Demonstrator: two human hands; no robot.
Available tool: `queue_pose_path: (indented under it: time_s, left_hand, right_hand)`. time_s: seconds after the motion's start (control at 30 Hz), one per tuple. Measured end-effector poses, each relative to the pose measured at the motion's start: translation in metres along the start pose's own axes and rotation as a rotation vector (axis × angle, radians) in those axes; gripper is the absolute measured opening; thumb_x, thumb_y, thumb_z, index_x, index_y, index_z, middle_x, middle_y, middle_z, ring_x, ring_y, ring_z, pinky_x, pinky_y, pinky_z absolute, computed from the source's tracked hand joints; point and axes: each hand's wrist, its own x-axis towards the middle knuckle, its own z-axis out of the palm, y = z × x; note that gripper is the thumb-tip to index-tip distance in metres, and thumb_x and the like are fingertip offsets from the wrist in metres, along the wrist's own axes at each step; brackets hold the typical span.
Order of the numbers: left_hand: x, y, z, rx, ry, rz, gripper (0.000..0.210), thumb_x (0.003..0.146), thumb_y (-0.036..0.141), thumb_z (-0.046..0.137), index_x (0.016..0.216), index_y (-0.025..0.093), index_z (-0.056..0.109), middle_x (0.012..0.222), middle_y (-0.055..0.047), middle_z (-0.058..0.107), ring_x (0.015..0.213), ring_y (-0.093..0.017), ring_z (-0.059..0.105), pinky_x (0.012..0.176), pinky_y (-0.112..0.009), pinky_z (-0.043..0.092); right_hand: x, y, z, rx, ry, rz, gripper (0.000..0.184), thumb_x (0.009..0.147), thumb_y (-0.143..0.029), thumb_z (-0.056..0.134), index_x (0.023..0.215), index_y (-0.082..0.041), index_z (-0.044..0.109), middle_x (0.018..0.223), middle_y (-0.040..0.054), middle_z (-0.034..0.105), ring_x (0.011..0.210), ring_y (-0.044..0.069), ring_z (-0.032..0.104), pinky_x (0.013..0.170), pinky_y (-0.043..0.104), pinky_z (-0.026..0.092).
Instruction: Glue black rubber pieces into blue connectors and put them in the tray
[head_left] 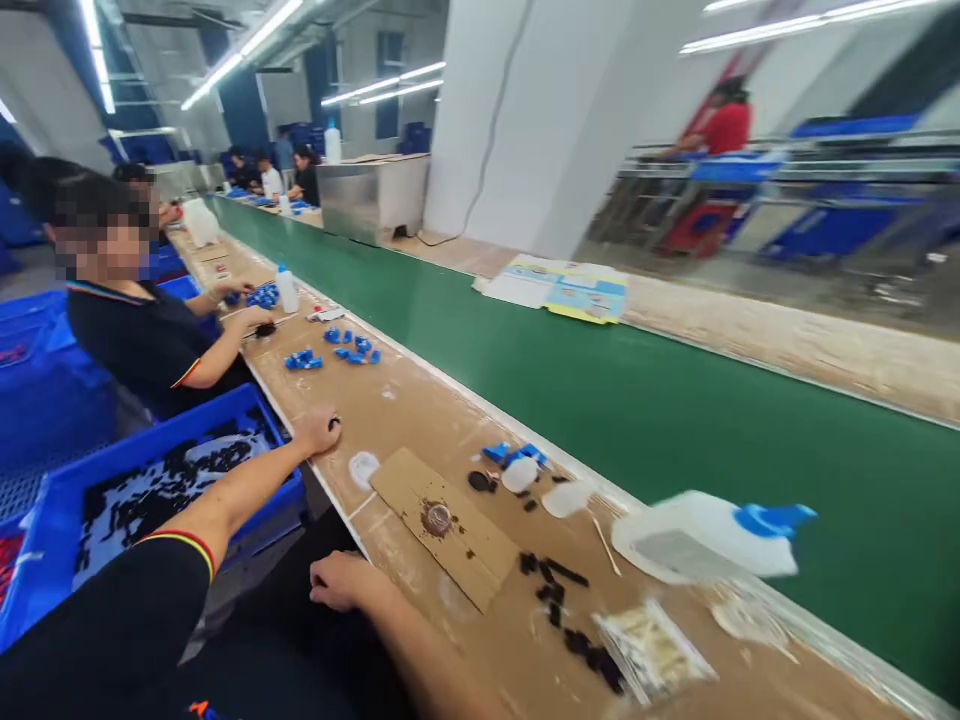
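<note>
My left hand is closed over the near edge of the brown worktable, with a small black piece at its fingertips. Lower down, my right hand rests by the table edge, fingers curled in; whatever they may hold is hidden. Just right of the hands lies a cardboard sheet bearing a small round clear dish with dark brown smears around it. Beyond the cardboard are blue pieces and a round black piece. Several black strips are scattered to its right.
A white bottle with a blue cap lies near the green conveyor belt. A bag of cotton swabs is at the front right. At left, a blue bin holds black pieces. A co-worker sits further along, near blue parts.
</note>
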Motion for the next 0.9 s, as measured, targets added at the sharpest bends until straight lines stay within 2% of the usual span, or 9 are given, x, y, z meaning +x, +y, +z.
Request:
queue_pose_path:
  time_s: [0.07, 0.13, 0.27, 0.4, 0.53, 0.73, 0.9]
  left_hand:
    - [-0.007, -0.012, 0.001, 0.012, 0.007, -0.028, 0.020, 0.092, 0.033, 0.059, 0.098, 0.014, 0.064, 0.102, -0.008, 0.065, 0.098, -0.020, 0.061, 0.092, -0.038, 0.050]
    - [-0.006, -0.011, 0.005, 0.017, 0.016, -0.021, 0.015, 0.089, 0.029, 0.057, 0.093, 0.016, 0.064, 0.099, -0.009, 0.066, 0.097, -0.021, 0.061, 0.091, -0.035, 0.048]
    - [-0.001, -0.007, 0.009, 0.029, 0.032, 0.014, 0.015, 0.088, 0.026, 0.052, 0.093, 0.018, 0.064, 0.097, -0.008, 0.068, 0.095, -0.021, 0.061, 0.086, -0.032, 0.047]
    - [0.000, -0.010, 0.010, 0.044, 0.038, 0.024, 0.015, 0.088, 0.025, 0.050, 0.092, 0.018, 0.063, 0.095, -0.008, 0.068, 0.092, -0.021, 0.062, 0.082, -0.032, 0.046]
    - [0.000, -0.011, 0.011, 0.053, 0.027, 0.024, 0.016, 0.088, 0.025, 0.049, 0.093, 0.018, 0.063, 0.095, -0.007, 0.069, 0.091, -0.021, 0.063, 0.081, -0.032, 0.046]
    - [-0.002, -0.009, 0.010, 0.051, 0.032, -0.001, 0.020, 0.089, 0.027, 0.049, 0.093, 0.018, 0.066, 0.095, -0.009, 0.068, 0.092, -0.022, 0.063, 0.082, -0.033, 0.046]
    - [-0.007, -0.011, 0.006, 0.010, 0.039, -0.006, 0.019, 0.088, 0.028, 0.052, 0.092, 0.017, 0.067, 0.095, -0.009, 0.068, 0.092, -0.022, 0.063, 0.081, -0.033, 0.047]
  right_hand:
    - [-0.004, 0.002, 0.004, -0.106, -0.019, -0.037, 0.020, 0.087, -0.038, 0.065, 0.100, -0.026, 0.075, 0.110, 0.0069, 0.074, 0.113, 0.031, 0.067, 0.099, 0.047, 0.051]
    - [-0.008, 0.002, 0.008, -0.173, -0.027, -0.043, 0.027, 0.089, -0.041, 0.061, 0.106, -0.026, 0.075, 0.114, 0.0087, 0.073, 0.114, 0.031, 0.067, 0.098, 0.046, 0.051]
    - [-0.006, 0.000, 0.010, -0.226, -0.046, -0.029, 0.030, 0.087, -0.040, 0.064, 0.104, -0.019, 0.077, 0.109, 0.0146, 0.074, 0.109, 0.036, 0.069, 0.094, 0.048, 0.054]
    - [-0.003, 0.003, 0.007, -0.203, -0.023, -0.063, 0.033, 0.086, -0.039, 0.064, 0.112, -0.020, 0.073, 0.113, 0.0141, 0.073, 0.110, 0.036, 0.068, 0.094, 0.048, 0.054]
    - [-0.004, 0.005, 0.005, -0.166, -0.004, -0.104, 0.035, 0.085, -0.043, 0.063, 0.111, -0.021, 0.071, 0.114, 0.0137, 0.073, 0.106, 0.036, 0.069, 0.088, 0.048, 0.055]
    - [-0.011, 0.002, 0.000, -0.173, 0.017, -0.169, 0.030, 0.086, -0.045, 0.062, 0.106, -0.026, 0.071, 0.094, 0.0045, 0.074, 0.090, 0.027, 0.071, 0.073, 0.035, 0.055]
    - [-0.009, -0.007, -0.002, -0.237, 0.002, -0.116, 0.030, 0.089, -0.048, 0.063, 0.106, -0.024, 0.070, 0.092, 0.0040, 0.072, 0.076, 0.022, 0.069, 0.062, 0.031, 0.054]
